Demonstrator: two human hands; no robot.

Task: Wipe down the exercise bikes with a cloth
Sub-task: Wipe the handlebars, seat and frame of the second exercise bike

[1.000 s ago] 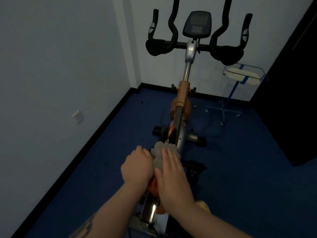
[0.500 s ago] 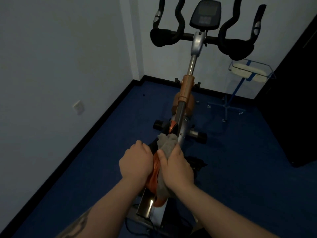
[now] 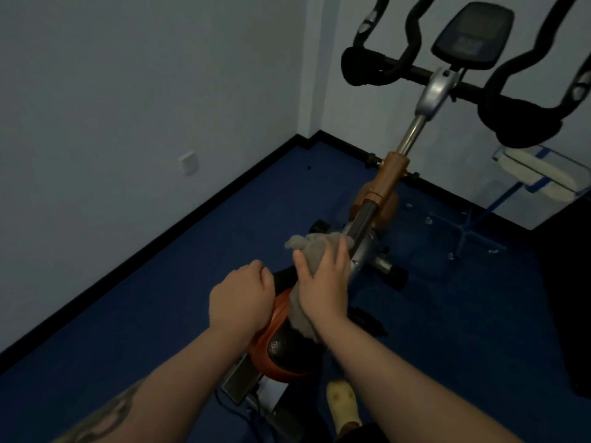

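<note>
Head view: mid-wipe on orange-and-black padded bike saddle [image 3: 281,343] of silver-framed exercise bike [image 3: 361,247]. Right hand [image 3: 323,282] pressing crumpled grey cloth [image 3: 315,247] onto saddle nose, fingers fairly flat; left hand [image 3: 241,298] curled, steadying saddle's side. Next, probably: frame post, black handlebars [image 3: 518,103].

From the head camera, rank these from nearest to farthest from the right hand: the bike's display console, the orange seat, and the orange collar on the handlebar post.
1. orange seat: directly under the right hand and its cloth.
2. orange collar: farther up the post, ahead.
3. display console: top of the bike, between the handlebars.
</note>
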